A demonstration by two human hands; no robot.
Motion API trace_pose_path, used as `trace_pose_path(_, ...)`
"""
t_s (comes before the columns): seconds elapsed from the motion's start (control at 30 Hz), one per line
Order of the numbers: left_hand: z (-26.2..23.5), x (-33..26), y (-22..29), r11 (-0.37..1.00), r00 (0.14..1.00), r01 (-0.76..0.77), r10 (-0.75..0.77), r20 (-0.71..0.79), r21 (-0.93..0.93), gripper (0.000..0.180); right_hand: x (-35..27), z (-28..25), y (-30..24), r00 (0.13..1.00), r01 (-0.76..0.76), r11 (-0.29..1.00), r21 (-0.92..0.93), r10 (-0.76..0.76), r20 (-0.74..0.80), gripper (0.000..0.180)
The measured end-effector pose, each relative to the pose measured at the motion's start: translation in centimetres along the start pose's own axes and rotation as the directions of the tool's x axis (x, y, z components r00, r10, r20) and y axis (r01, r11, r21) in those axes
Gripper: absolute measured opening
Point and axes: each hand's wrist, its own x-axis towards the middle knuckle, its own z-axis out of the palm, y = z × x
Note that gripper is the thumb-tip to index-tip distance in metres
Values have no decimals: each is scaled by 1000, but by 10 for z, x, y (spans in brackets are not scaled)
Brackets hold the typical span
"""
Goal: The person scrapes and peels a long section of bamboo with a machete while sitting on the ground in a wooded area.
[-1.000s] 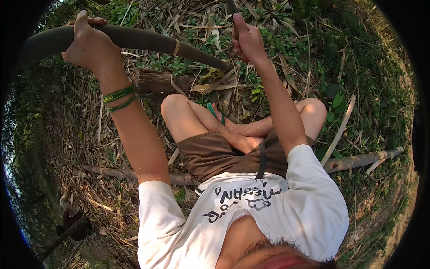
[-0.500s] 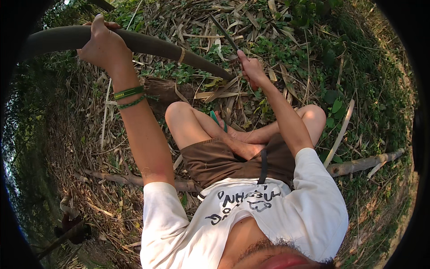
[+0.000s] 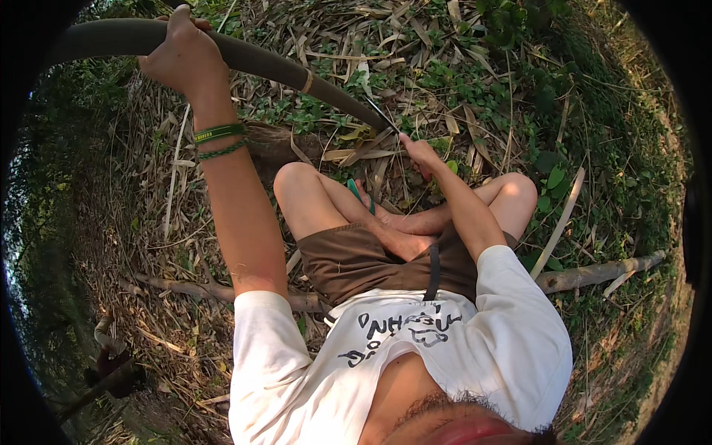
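Note:
A thick, dark green-grey bamboo pole with a pale ring at one joint slants down from the upper left. My left hand, with green bands on its wrist, grips the pole well above that joint. In my right hand is a knife, held by its handle with the fingers closed round it. Its narrow blade lies across the pole's lower end and seems to touch it; the exact contact is too small to make out.
Beyond my crossed legs is a short log. A long branch runs behind me on both sides. A pale split strip leans at my right. Dry leaves and green plants cover the ground. A person is at the lower left.
The knife has come down from above, its blade now at the pole's lower end. My right hand has moved lower. My left hand and the pole have shifted slightly up and right.

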Motion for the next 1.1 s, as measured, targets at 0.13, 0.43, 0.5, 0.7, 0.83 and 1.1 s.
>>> trace_pose_path(0.13,8,-22,0,962,983,142,-164,-77,-235,22,-44,-52,-91,956,291,922,257,-266,-126,62)
trace_pose_path(0.43,-6,22,-39,944,971,238,-232,55,-227,13,-47,-5,-58,362,932,289,217,-759,-541,67)
trace_pose_path(0.5,51,-1,7,939,979,181,-201,-40,-294,23,38,-20,75,892,176,947,-269,-269,-363,83)
trace_pose_path(0.7,12,-5,-6,932,945,248,-293,-146,-266,15,7,-19,-5,995,-26,993,119,14,102,64)
trace_pose_path(0.83,-11,17,-33,912,966,259,-250,69,-317,8,5,-38,-9,974,-81,981,175,41,225,59)
trace_pose_path(1.1,-25,-9,-22,897,954,226,-282,-98,-379,21,-15,-27,-9,997,72,994,-82,-71,11,65)
